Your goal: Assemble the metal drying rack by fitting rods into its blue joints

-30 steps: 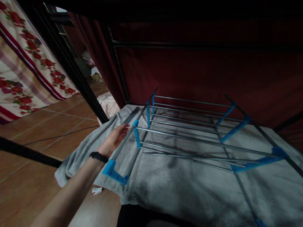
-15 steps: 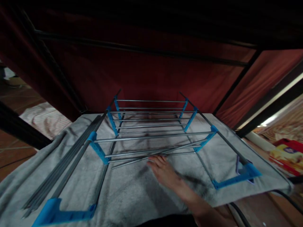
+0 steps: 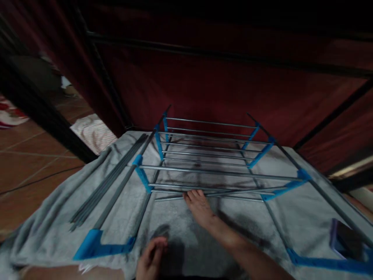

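Observation:
A rack of thin metal rods (image 3: 210,171) joined by blue plastic side pieces (image 3: 142,177) lies flat on a grey towel (image 3: 175,229). My right hand (image 3: 199,206) reaches forward with its fingers stretched out, the tips resting on a loose rod (image 3: 233,196) at the rack's near edge. At the bottom edge my left hand (image 3: 151,258) hovers over the towel, blurred, its fingers loosely curled. A bundle of grey rods (image 3: 107,186) lies left of the rack.
Dark red fabric (image 3: 221,89) on a black frame (image 3: 107,81) closes off the back and sides. Brown floor tiles (image 3: 26,163) and a striped cloth (image 3: 93,132) are on the left. A purple object (image 3: 345,241) lies on the towel at the right.
The view has swung back to the left. My right hand has slid forward onto the loose rod. My left hand has come into view at the bottom.

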Demonstrator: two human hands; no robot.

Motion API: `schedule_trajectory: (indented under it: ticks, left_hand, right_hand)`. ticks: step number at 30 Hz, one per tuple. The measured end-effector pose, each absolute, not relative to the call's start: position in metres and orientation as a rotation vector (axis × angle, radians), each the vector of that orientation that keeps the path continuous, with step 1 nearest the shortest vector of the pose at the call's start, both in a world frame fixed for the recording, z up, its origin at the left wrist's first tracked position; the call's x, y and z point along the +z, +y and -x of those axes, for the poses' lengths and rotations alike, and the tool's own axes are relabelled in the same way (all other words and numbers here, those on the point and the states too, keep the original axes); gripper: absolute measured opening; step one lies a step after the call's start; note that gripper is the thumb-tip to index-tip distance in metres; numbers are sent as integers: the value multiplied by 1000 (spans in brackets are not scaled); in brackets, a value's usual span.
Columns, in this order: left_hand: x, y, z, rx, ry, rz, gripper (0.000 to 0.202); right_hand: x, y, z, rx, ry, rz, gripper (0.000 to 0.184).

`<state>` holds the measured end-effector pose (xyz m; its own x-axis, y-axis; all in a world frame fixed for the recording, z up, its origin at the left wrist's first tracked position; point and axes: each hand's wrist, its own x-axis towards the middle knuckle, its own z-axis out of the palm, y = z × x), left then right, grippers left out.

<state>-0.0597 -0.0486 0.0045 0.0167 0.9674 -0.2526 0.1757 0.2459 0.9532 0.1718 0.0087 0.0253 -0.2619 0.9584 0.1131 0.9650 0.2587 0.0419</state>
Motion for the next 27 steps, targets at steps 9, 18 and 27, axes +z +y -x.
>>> schedule_trajectory:
  ticks: [9,18,27]
  left_hand:
    - [-2,22,33,1540,1558,-982,23]
    - [14,76,20,1734,1573,-947,44]
    - [50,118,5,1809,1380,-1123,37]
  right_hand:
    - [54,0,-176,-317,-2340,1765,50]
    - [93,22,-184,-417,-2295,1693,45]
    - [98,27,-187,-408,-2339,1706,48]
